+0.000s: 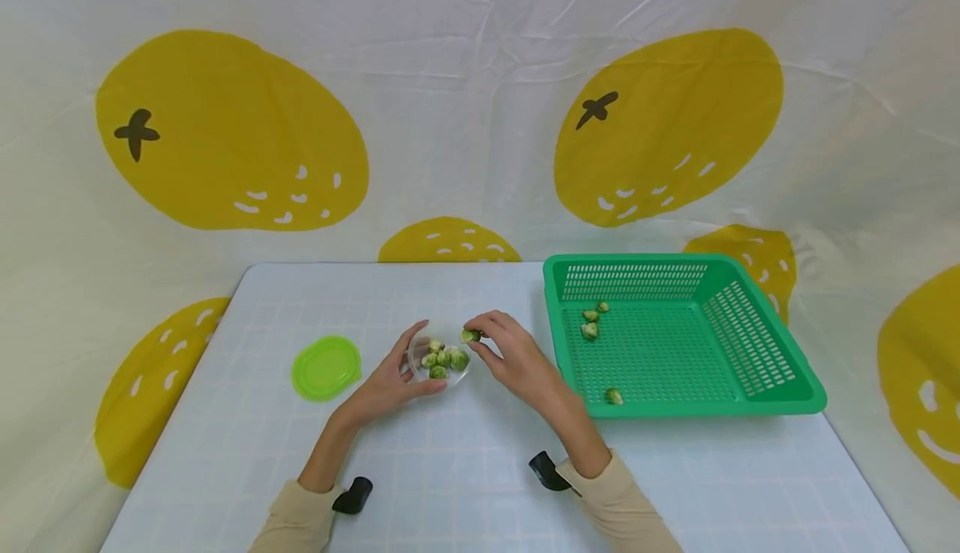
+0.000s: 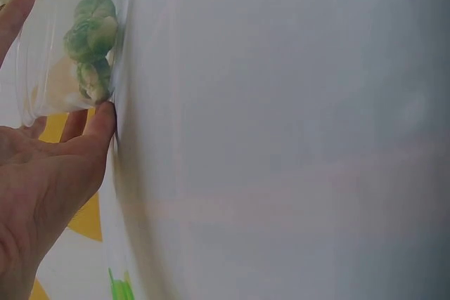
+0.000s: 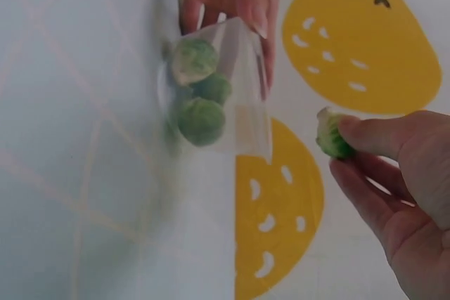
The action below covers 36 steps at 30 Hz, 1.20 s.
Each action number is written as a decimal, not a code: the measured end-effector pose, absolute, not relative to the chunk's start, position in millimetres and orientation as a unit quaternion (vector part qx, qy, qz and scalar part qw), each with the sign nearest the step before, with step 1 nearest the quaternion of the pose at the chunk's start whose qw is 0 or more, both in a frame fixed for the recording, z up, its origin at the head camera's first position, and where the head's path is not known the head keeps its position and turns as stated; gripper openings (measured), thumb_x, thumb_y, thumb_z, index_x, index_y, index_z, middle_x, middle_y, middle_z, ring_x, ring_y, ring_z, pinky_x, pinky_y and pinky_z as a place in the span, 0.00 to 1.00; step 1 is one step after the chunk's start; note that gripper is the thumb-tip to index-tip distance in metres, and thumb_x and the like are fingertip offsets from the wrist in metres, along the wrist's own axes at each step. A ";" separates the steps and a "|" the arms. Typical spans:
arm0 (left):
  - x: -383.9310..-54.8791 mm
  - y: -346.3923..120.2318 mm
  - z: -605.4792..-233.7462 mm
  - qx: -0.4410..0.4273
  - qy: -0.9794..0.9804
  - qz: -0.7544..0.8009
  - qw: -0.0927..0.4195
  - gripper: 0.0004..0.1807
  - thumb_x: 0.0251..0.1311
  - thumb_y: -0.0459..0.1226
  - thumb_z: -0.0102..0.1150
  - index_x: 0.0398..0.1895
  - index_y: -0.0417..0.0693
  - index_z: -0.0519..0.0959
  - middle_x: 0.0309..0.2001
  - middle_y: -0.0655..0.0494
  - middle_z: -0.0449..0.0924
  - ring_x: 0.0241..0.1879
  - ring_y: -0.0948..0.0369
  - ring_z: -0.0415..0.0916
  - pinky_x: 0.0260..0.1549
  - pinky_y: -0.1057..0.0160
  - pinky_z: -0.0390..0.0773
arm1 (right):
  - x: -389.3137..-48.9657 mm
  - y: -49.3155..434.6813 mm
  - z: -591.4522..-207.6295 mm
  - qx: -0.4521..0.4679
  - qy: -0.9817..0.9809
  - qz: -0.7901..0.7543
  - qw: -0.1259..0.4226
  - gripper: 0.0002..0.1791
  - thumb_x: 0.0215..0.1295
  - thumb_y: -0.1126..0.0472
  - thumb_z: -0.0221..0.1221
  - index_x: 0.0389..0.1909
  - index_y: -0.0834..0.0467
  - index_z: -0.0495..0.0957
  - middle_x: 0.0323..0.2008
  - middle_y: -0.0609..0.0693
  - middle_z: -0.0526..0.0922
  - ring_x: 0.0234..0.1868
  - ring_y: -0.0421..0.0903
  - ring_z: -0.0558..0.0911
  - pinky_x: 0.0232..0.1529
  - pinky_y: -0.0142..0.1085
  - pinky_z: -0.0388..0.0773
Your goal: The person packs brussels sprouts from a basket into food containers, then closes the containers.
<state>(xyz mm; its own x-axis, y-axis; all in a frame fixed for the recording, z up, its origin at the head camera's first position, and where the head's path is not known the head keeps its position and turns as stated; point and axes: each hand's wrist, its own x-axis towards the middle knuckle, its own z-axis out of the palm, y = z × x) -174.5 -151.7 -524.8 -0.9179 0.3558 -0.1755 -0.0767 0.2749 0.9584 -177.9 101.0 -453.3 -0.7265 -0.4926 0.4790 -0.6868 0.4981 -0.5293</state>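
Observation:
A clear plastic container (image 1: 415,359) with several Brussels sprouts (image 1: 438,371) inside stands on the table. My left hand (image 1: 385,384) grips it around the left side, thumb at the front and fingers behind; the left wrist view shows the see-through wall of the container (image 2: 55,68) between thumb and fingers. Just off the container's right rim, my right hand (image 1: 519,363) pinches one Brussels sprout (image 3: 330,133) between thumb and fingertips. That sprout is in the air, apart from the container in the right wrist view.
A green plastic basket (image 1: 783,361) stands at the right with several loose sprouts (image 1: 590,330) on its floor. To the left of the container lies a bright green lid (image 1: 326,368). A white cloth with yellow fruit prints hangs behind the table (image 1: 450,478).

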 end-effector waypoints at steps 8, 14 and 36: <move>-175.2 -150.6 -523.7 0.100 0.772 0.601 0.182 0.58 0.57 0.47 0.78 0.83 0.70 0.47 0.78 0.48 0.53 0.77 0.48 0.52 0.74 0.44 0.56 | -177.7 92.7 -464.1 0.370 -0.851 0.353 0.118 0.15 0.62 0.74 0.69 0.49 0.64 0.82 0.45 0.53 0.83 0.47 0.49 0.82 0.48 0.38 0.83; -176.8 -150.5 -525.2 0.100 0.770 0.603 0.186 0.58 0.56 0.47 0.78 0.82 0.72 0.47 0.78 0.50 0.52 0.77 0.50 0.53 0.74 0.46 0.58 | -177.2 88.3 -470.5 0.381 -0.853 0.340 0.105 0.14 0.62 0.73 0.69 0.48 0.64 0.82 0.45 0.54 0.83 0.46 0.49 0.82 0.49 0.37 0.83; -174.3 -152.3 -526.2 0.095 0.761 0.614 0.188 0.58 0.57 0.46 0.78 0.82 0.72 0.47 0.79 0.51 0.51 0.78 0.52 0.52 0.74 0.47 0.59 | -179.4 79.9 -466.7 0.372 -0.876 0.308 0.011 0.12 0.66 0.71 0.66 0.49 0.65 0.83 0.46 0.55 0.84 0.49 0.51 0.82 0.53 0.42 0.82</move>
